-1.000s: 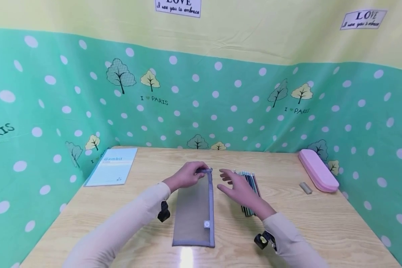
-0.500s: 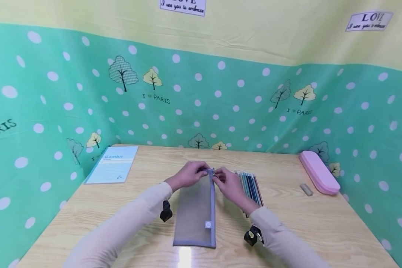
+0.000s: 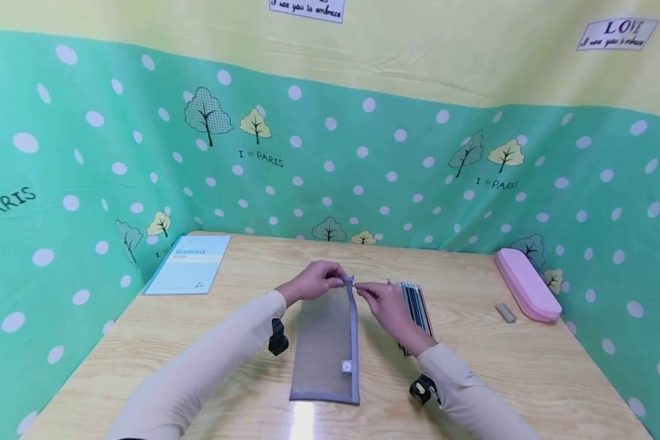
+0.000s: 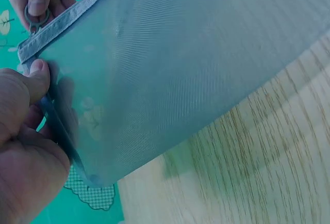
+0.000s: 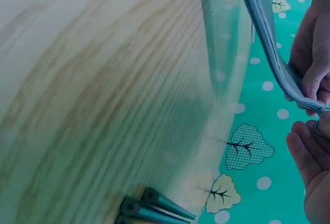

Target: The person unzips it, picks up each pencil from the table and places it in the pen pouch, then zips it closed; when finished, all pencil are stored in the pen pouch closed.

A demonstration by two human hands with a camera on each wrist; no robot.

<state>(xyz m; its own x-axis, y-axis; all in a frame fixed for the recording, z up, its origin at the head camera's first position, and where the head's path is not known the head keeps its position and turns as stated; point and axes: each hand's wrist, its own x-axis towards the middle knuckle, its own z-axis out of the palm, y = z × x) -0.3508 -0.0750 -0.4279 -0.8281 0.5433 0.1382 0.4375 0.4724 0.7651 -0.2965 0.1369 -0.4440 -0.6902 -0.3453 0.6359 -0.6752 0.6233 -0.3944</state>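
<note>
A grey mesh zipper pouch lies lengthwise on the table, its far end lifted a little. My left hand pinches that far end close to the corner; in the left wrist view the thumb presses on the pouch edge. My right hand is at the same corner, and its thumb and fingers pinch the ring-shaped zipper pull. The zipper runs along the pouch's right side and looks closed along the stretch seen in the right wrist view. A small white tag sits near the zipper's near end.
Several pencils lie in a bundle just right of the right hand. Farther right are a grey eraser and a pink pencil case. A notebook lies at the back left. A patterned cloth surrounds the wooden table.
My right hand has moved left from beside the pencils to the pouch corner and taken hold of the zipper pull. The left hand keeps its grip on the far end.
</note>
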